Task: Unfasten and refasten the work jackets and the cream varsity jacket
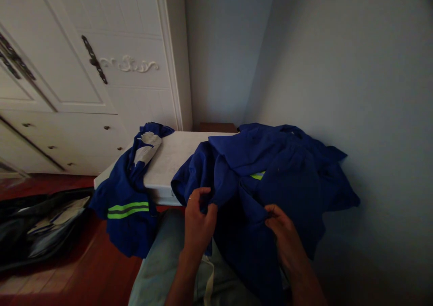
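Observation:
A large blue garment (291,175) with a small strip of yellow-green reflective tape lies bunched over the right side of a white table and drapes down over my lap. My left hand (200,215) pinches an edge of its cloth between thumb and fingers. Farther right, my right hand (282,227) grips another edge of the same garment, fingers closed on the fabric. The cloth between both hands hangs in a dark fold. A second blue garment (126,188), with a yellow-green and grey band, hangs over the table's left end, and a whitish glove-like item (147,147) rests on it.
The white table (172,157) stands in front of me against the wall. A white wardrobe (135,21) with drawers is behind it on the left. On the red floor lies an open black bag (43,229) with papers or cloth inside. A brown box (217,127) shows behind the table.

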Tool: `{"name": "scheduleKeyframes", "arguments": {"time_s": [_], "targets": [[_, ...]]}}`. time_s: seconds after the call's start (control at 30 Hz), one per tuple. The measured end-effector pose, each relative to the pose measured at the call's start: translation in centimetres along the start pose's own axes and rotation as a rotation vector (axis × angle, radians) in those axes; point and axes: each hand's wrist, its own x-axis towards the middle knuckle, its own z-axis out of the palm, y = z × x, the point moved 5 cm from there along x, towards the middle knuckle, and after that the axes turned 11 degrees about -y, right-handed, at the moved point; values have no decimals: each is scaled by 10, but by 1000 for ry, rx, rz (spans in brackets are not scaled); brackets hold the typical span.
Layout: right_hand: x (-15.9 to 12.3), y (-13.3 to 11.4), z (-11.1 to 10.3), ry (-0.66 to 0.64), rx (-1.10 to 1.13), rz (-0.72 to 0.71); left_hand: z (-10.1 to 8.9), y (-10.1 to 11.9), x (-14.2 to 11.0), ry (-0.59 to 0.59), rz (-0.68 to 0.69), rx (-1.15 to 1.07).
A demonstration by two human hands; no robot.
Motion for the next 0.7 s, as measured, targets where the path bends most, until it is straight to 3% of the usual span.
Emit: {"name": "scheduleKeyframes", "arguments": {"time_s": [0.1,0.17,0.37,0.43,0.53,0.63,0.7], "targets": [[2,-11,3,-35,-136,-77,7,18,0,16,228,96],[3,-19,7,-73,-271,-157,17,22,2,-27,290,140],[20,-45,20,-197,-598,-392,41,-12,8,-190,96,205],[38,-66,12,-118,-701,-510,40,-24,7,-222,57,169],[76,-112,-14,127,-902,-648,31,-31,6,-207,38,109],[123,-157,-43,329,-1222,-552,26,-31,5,-206,30,65],[155,-176,-56,324,-1459,-382,26,-29,5,-208,32,48]]}}
